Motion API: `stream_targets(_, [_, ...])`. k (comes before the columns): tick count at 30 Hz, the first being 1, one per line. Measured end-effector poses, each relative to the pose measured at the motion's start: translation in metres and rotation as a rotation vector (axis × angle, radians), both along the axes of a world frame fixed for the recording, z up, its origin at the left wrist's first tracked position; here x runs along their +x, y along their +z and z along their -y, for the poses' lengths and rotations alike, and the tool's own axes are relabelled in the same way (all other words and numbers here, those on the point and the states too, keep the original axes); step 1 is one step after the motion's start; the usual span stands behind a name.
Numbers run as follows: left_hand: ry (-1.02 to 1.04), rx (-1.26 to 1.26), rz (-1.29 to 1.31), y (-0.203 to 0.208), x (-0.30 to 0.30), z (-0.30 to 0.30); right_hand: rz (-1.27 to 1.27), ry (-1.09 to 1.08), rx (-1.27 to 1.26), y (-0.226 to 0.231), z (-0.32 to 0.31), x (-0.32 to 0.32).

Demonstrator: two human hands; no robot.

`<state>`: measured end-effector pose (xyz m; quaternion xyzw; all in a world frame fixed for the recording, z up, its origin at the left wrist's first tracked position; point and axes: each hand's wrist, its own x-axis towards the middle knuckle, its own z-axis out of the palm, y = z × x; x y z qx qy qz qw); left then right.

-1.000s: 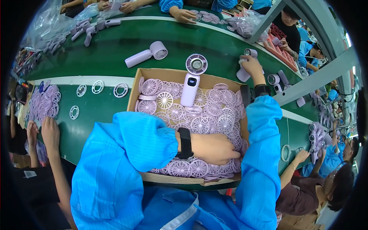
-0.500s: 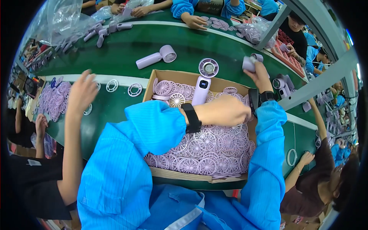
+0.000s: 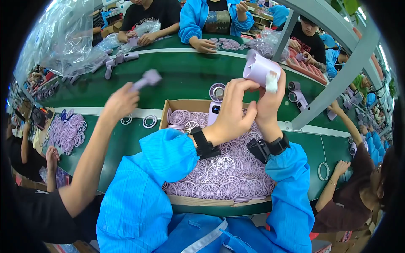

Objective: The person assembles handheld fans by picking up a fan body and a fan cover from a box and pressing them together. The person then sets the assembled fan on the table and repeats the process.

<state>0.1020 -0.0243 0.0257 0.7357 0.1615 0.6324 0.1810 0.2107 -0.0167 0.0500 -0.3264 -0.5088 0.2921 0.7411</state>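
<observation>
Above the far right corner of the box, my right hand [image 3: 272,107] grips a lavender handheld fan [image 3: 260,67]. Its wide round head tilts up and to the left; a white scrap [image 3: 271,82] shows on its side. My palm and fingers hide the rest of it. Close on its left is my left hand [image 3: 234,107], with bent fingers and the thumb apart. Its fingertips come up to the fan's lower edge; whether they touch it I cannot tell. Below both hands, a cardboard box [image 3: 198,199] holds many lavender spoked fan grilles [image 3: 217,173]. Another fan [image 3: 214,109] with a lit display stands at the box's far side.
A green conveyor belt [image 3: 177,71] runs across beyond the box. On the left, a co-worker's hand [image 3: 122,101] holds a blurred fan [image 3: 147,79] over it. Loose rings [image 3: 149,121] and a ring pile [image 3: 67,130] lie left. A grey metal frame [image 3: 333,88] slants up on the right.
My right hand has brought the fan from the belt toward me and left. My left hand has risen from over the grilles to beside it. The co-worker on the left has picked a fan off the belt.
</observation>
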Motion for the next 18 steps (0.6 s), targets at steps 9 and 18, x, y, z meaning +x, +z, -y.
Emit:
stream_targets(9, [0.051, 0.021, 0.04, -0.007, 0.01, -0.01, 0.185, -0.211, 0.314, -0.014, 0.013, -0.001])
stream_targets(18, [-0.328, -0.39, -0.025, -0.019, 0.0, -0.015, 0.319, -0.045, 0.379, -0.022, 0.023, -0.023])
